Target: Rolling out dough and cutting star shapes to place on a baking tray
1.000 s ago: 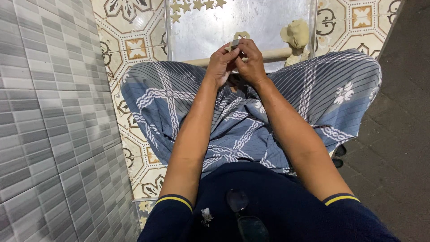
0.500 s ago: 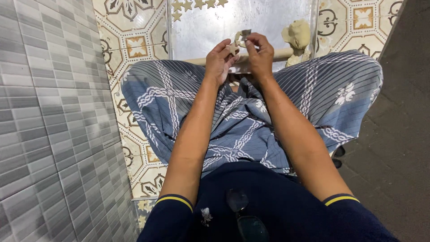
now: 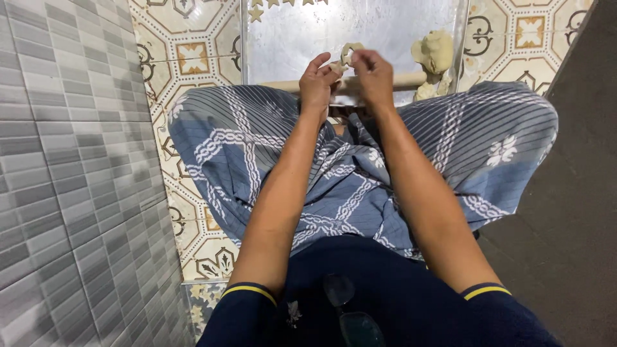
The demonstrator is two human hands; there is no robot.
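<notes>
Over metal tray (image 3: 289, 38): L hand (image 3: 318, 83) & R hand (image 3: 375, 76) both pinching dough ring (image 3: 349, 54).

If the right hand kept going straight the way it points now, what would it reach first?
The right hand points away from the body, over the rolling pin. Straight on, it would probably meet the bare metal sheet; the dough lump lies off to its right. Depth is uncertain.

- The wooden rolling pin (image 3: 411, 80) runs hidden behind both hands.
- The star-shaped pieces (image 3: 283, 4) at twelve o'clock are cut by the top edge.
</notes>
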